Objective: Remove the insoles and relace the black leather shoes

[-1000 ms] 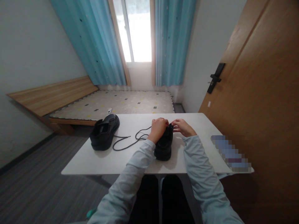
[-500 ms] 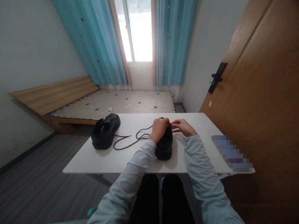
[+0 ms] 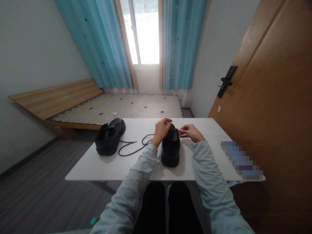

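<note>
A black shoe (image 3: pixel 170 151) stands on the white table in front of me, its heel toward me. My left hand (image 3: pixel 162 129) rests along the shoe's left side near the toe, fingers bent and the thumb apart from them. At the right edge of the lacing area, my right hand (image 3: pixel 191 132) pinches with its fingertips; what lies between them is too small to make out. A dark shoelace (image 3: pixel 133 154) runs in loops over the table to the left, and one end goes behind my left hand.
A second black shoe (image 3: pixel 109 138) stands at the table's left side. Toward the right edge of the white table (image 3: pixel 207 169) lies a blurred-out flat object (image 3: pixel 241 159). Beyond are a bed (image 3: pixel 131 105) with a small white remote (image 3: pixel 114 114) and a wooden door (image 3: pixel 273 107).
My left hand has moved left and away from me, off the shoe's lacing area, so the tongue shows. My right hand stays at the shoe's right side, nearly unmoved.
</note>
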Demonstrator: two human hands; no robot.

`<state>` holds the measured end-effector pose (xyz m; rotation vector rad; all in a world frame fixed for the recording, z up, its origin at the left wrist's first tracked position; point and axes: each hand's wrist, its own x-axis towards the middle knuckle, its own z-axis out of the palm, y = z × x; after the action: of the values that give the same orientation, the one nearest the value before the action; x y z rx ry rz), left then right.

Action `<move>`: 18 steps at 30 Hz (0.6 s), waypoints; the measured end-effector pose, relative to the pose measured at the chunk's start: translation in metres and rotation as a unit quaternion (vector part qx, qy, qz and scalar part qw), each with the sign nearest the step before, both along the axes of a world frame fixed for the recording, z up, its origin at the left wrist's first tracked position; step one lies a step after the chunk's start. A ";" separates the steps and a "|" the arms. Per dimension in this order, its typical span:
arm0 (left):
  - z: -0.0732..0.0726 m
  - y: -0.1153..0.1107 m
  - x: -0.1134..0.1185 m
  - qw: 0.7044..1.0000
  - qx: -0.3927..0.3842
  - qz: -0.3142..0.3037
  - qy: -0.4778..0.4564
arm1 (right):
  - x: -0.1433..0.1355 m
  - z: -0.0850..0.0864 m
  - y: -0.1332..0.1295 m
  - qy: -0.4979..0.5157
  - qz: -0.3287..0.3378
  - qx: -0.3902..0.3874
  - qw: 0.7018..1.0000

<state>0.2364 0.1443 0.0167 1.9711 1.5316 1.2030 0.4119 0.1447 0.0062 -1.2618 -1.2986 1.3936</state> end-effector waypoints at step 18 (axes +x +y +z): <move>-0.033 0.004 -0.068 0.991 -0.116 -0.053 0.037 | 0.008 0.004 0.001 0.009 -0.056 -0.037 0.998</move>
<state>0.1687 0.1479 -0.0158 1.9329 1.5070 0.8756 0.4200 0.1457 0.0105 -1.3476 -1.1562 1.3802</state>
